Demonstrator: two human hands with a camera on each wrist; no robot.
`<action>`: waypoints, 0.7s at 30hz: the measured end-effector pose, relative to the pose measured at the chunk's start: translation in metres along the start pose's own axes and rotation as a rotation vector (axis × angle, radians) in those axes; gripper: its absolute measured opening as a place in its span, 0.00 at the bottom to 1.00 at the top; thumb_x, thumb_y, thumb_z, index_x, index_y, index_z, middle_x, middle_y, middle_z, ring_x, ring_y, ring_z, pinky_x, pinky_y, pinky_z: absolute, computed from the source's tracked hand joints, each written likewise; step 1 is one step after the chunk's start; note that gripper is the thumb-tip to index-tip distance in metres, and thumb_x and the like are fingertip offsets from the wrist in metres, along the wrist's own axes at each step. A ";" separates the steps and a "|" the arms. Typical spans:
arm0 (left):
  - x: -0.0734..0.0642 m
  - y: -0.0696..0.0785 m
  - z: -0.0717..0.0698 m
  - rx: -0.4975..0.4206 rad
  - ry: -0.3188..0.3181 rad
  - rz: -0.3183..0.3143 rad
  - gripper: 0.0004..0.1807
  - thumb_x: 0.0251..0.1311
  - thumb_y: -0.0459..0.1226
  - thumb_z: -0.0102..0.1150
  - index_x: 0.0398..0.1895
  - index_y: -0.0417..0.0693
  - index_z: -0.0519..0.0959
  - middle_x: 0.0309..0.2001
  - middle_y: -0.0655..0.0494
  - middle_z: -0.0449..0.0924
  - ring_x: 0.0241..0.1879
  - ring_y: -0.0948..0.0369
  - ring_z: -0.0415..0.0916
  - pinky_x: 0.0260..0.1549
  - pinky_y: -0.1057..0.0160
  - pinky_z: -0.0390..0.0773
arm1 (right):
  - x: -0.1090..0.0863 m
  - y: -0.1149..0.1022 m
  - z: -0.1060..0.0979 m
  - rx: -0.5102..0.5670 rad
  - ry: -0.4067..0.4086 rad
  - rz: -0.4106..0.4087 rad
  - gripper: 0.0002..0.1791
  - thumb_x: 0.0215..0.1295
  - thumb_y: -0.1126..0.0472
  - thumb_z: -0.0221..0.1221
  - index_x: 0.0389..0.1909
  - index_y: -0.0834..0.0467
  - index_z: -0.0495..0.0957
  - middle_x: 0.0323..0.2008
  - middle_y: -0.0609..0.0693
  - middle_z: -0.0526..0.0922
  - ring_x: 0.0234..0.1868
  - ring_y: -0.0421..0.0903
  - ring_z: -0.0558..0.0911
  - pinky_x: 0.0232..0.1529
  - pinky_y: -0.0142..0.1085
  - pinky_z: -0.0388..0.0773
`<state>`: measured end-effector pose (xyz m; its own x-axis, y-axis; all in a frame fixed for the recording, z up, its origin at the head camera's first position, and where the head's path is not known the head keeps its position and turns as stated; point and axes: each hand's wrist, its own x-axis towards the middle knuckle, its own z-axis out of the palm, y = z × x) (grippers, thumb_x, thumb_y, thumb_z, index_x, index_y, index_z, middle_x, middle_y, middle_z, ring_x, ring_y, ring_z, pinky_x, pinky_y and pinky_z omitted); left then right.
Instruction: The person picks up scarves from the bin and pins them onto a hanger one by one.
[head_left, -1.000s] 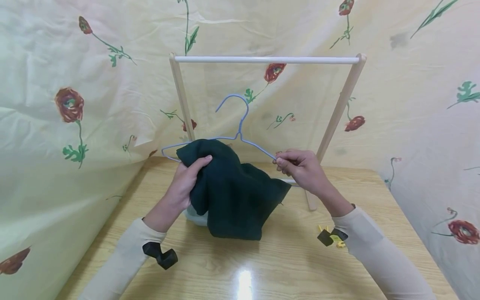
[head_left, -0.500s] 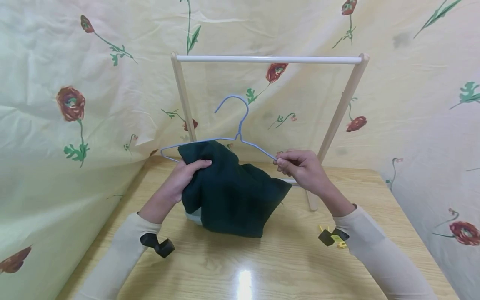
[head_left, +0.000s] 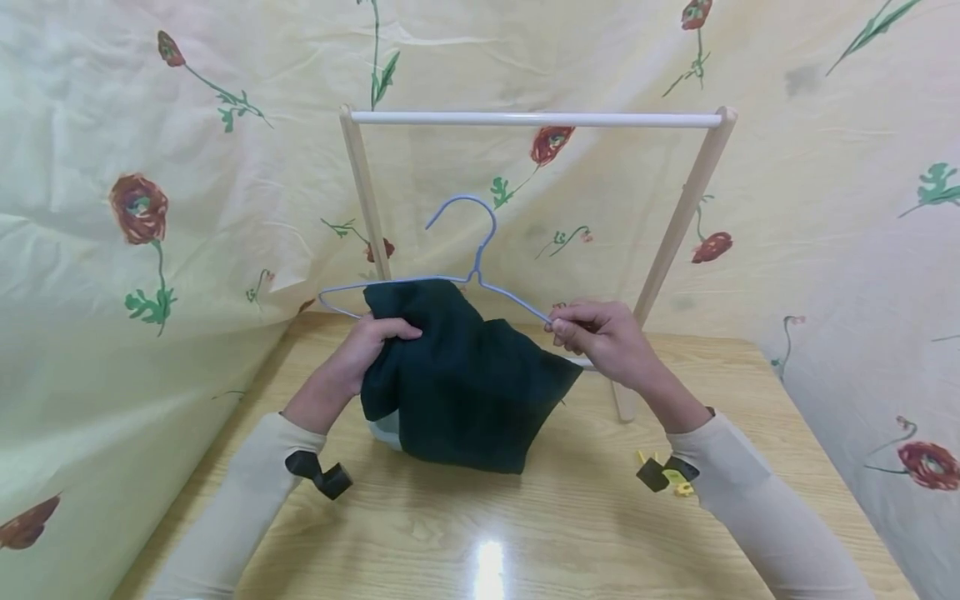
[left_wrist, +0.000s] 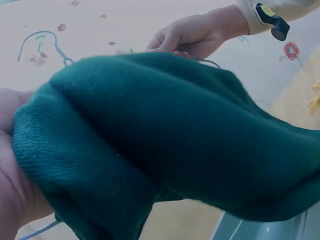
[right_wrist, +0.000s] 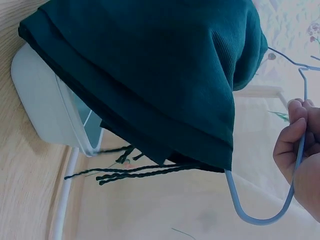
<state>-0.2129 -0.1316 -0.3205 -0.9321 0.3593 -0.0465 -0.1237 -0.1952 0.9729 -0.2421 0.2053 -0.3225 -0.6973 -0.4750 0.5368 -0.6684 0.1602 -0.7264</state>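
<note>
A dark green scarf (head_left: pixel 465 392) hangs in folds over part of a blue wire hanger (head_left: pixel 477 262), and twisted fringe shows at its lower edge in the right wrist view. My left hand (head_left: pixel 366 354) grips the scarf near its upper left corner, thumb on top and the other fingers hidden behind the cloth. With thumb and fingertips, my right hand (head_left: pixel 600 333) pinches the hanger's right arm. The hook points up and touches nothing. In the left wrist view the scarf (left_wrist: pixel 165 125) covers most of the hanger.
A rack with a white top rail (head_left: pixel 536 120) and wooden posts stands behind the hands. Beneath the scarf is a pale plastic bin (right_wrist: pixel 45 100), partly covered in view. Small yellow pieces (head_left: pixel 682 489) lie by the right forearm. Flowered cloth surrounds the wooden table (head_left: pixel 420 533).
My left hand has shifted slightly left and up, moving the gripped scarf edge along the hanger. The hanger has dipped a little. My right hand has hardly moved.
</note>
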 end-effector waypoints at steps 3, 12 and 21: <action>0.001 0.000 -0.001 -0.006 -0.062 0.005 0.11 0.67 0.30 0.50 0.51 0.44 0.70 0.48 0.52 0.76 0.43 0.58 0.80 0.45 0.63 0.83 | 0.000 -0.001 0.000 0.013 -0.005 -0.014 0.07 0.69 0.78 0.57 0.39 0.74 0.84 0.27 0.49 0.82 0.24 0.40 0.76 0.26 0.27 0.78; 0.000 0.003 -0.002 0.016 0.022 0.028 0.12 0.62 0.28 0.50 0.47 0.46 0.71 0.46 0.53 0.75 0.43 0.57 0.78 0.44 0.63 0.82 | 0.000 -0.003 0.001 0.025 -0.017 -0.038 0.06 0.68 0.79 0.57 0.37 0.75 0.83 0.26 0.50 0.82 0.24 0.40 0.76 0.26 0.26 0.77; 0.008 0.007 0.004 0.078 -0.045 -0.018 0.12 0.58 0.27 0.51 0.46 0.44 0.70 0.45 0.53 0.75 0.42 0.57 0.77 0.43 0.64 0.83 | 0.000 -0.004 0.006 0.039 -0.043 -0.067 0.05 0.68 0.77 0.58 0.37 0.75 0.83 0.26 0.52 0.81 0.24 0.42 0.77 0.27 0.27 0.77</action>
<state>-0.2197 -0.1265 -0.3131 -0.9133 0.4034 -0.0556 -0.1120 -0.1176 0.9867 -0.2380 0.1994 -0.3221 -0.6389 -0.5207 0.5663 -0.7018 0.0931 -0.7062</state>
